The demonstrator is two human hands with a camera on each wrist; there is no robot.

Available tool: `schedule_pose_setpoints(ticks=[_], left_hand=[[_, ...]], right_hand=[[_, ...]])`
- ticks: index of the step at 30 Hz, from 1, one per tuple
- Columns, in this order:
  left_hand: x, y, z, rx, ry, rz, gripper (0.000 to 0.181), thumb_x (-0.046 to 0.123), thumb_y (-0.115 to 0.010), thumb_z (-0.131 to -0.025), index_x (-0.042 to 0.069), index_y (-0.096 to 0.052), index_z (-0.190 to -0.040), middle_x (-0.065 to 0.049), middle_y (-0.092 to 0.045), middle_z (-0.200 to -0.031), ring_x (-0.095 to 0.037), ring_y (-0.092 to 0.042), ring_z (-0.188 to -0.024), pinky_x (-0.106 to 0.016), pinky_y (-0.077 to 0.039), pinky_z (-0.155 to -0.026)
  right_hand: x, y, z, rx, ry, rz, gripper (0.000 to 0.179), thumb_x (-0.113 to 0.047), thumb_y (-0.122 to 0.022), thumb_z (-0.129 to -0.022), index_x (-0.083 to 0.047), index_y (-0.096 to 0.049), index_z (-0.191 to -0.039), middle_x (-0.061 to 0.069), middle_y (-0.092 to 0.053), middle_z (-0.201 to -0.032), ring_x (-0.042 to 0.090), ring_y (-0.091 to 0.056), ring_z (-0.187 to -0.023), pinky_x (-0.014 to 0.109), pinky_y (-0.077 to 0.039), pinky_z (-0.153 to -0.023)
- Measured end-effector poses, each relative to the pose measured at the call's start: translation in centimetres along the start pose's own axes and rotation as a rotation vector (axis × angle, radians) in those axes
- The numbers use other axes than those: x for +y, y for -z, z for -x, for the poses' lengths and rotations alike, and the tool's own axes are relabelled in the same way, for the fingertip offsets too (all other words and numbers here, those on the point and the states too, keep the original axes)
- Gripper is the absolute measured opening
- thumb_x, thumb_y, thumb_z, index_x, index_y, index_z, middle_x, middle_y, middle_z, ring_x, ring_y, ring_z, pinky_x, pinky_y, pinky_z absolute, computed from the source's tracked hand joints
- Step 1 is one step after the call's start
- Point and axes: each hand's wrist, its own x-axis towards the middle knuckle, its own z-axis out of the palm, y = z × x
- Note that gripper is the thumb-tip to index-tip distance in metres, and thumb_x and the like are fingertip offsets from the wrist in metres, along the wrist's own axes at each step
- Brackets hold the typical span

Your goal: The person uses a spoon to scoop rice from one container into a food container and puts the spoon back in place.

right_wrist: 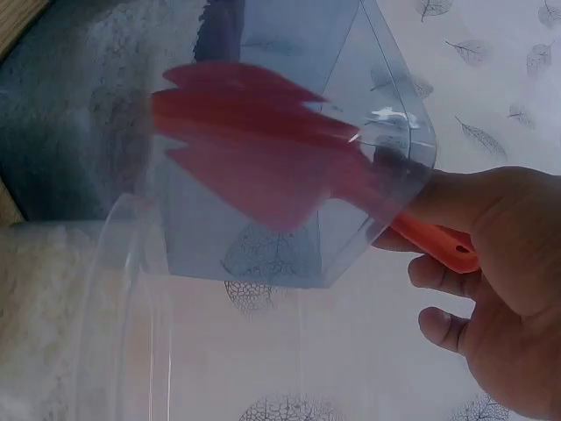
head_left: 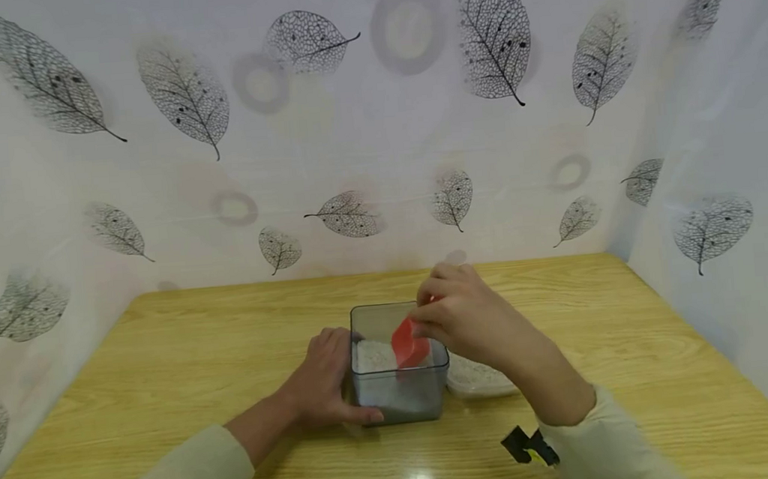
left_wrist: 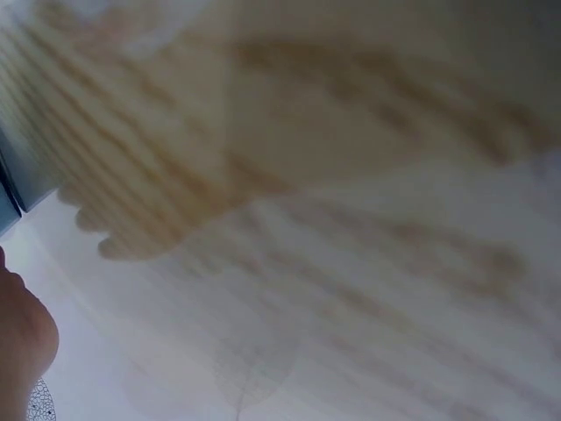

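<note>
A clear square container [head_left: 400, 402] holding white rice-like grains [head_left: 374, 355] stands on the table. My left hand [head_left: 324, 383] rests against its left side, thumb stretched along the lower front. With my right hand [head_left: 468, 319] I grip a red scoop [head_left: 409, 345] by its handle, its head tilted down inside the container. The right wrist view shows the orange-red handle [right_wrist: 438, 244] between thumb and fingers, and the scoop's head through the clear wall. Whether grains lie in the scoop cannot be told. Only a blurred edge of a hand [left_wrist: 26, 338] appears in the left wrist view.
A low clear tub [head_left: 479, 379] of similar white grains stands just right of the container, partly behind my right forearm. The wood-grain table [head_left: 229, 334] meets a leaf-printed sheet [head_left: 374, 120] at the back and sides. A black strap piece [head_left: 530, 446] hangs by the right sleeve.
</note>
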Motion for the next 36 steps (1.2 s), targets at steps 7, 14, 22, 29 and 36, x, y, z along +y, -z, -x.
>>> schedule_pose_setpoints(ticks=[7, 14, 22, 29, 36], left_hand=[[0.1, 0.0, 0.1, -0.005, -0.001, 0.015, 0.104, 0.087, -0.063, -0.067, 0.010, -0.042, -0.135, 0.001, -0.048, -0.119, -0.017, -0.041, -0.112, -0.044, -0.036, -0.100], [0.1, -0.2, 0.0, 0.007, -0.019, -0.008, 0.103, 0.090, -0.058, -0.067, 0.011, -0.044, -0.132, 0.001, -0.049, -0.117, -0.017, -0.041, -0.110, -0.042, -0.037, -0.098], [0.3, -0.1, 0.2, -0.007, 0.004, 0.016, 0.103, 0.085, -0.065, -0.066, 0.010, -0.043, -0.134, 0.000, -0.049, -0.120, -0.018, -0.040, -0.113, -0.045, -0.036, -0.101], [0.2, -0.1, 0.3, -0.013, 0.012, 0.020, 0.104, 0.083, -0.067, -0.066, 0.011, -0.041, -0.136, 0.000, -0.049, -0.120, -0.017, -0.040, -0.113, -0.044, -0.036, -0.101], [0.2, -0.1, 0.3, -0.001, 0.003, 0.003, 0.109, 0.088, -0.063, -0.065, 0.011, -0.040, -0.138, 0.001, -0.048, -0.119, -0.016, -0.040, -0.110, -0.042, -0.036, -0.099]], right_hand=[[-1.1, -0.8, -1.3, -0.275, -0.121, -0.070, 0.006, -0.020, -0.083, -0.081, -0.021, -0.081, -0.086, -0.008, -0.063, -0.080, 0.013, -0.047, -0.082, 0.033, -0.029, -0.075], [-1.5, -1.7, -1.4, -0.365, -0.137, -0.136, 0.004, -0.020, -0.081, -0.082, -0.021, -0.079, -0.085, -0.011, -0.061, -0.078, 0.013, -0.047, -0.081, 0.035, -0.028, -0.077], [-1.0, -2.4, -0.4, -0.130, -0.096, -0.238, 0.014, -0.023, -0.080, -0.083, -0.016, -0.079, -0.096, -0.008, -0.063, -0.085, 0.013, -0.050, -0.088, 0.037, -0.029, -0.083], [-0.7, -3.2, 0.6, 0.006, -0.201, -0.349, 0.020, -0.023, -0.077, -0.085, -0.014, -0.078, -0.102, -0.009, -0.066, -0.085, 0.010, -0.049, -0.087, 0.037, -0.031, -0.085], [-0.5, -4.0, 1.6, 0.182, -0.291, -0.365, 0.024, -0.020, -0.080, -0.082, -0.013, -0.078, -0.105, -0.004, -0.070, -0.089, 0.017, -0.055, -0.094, 0.049, -0.032, -0.088]])
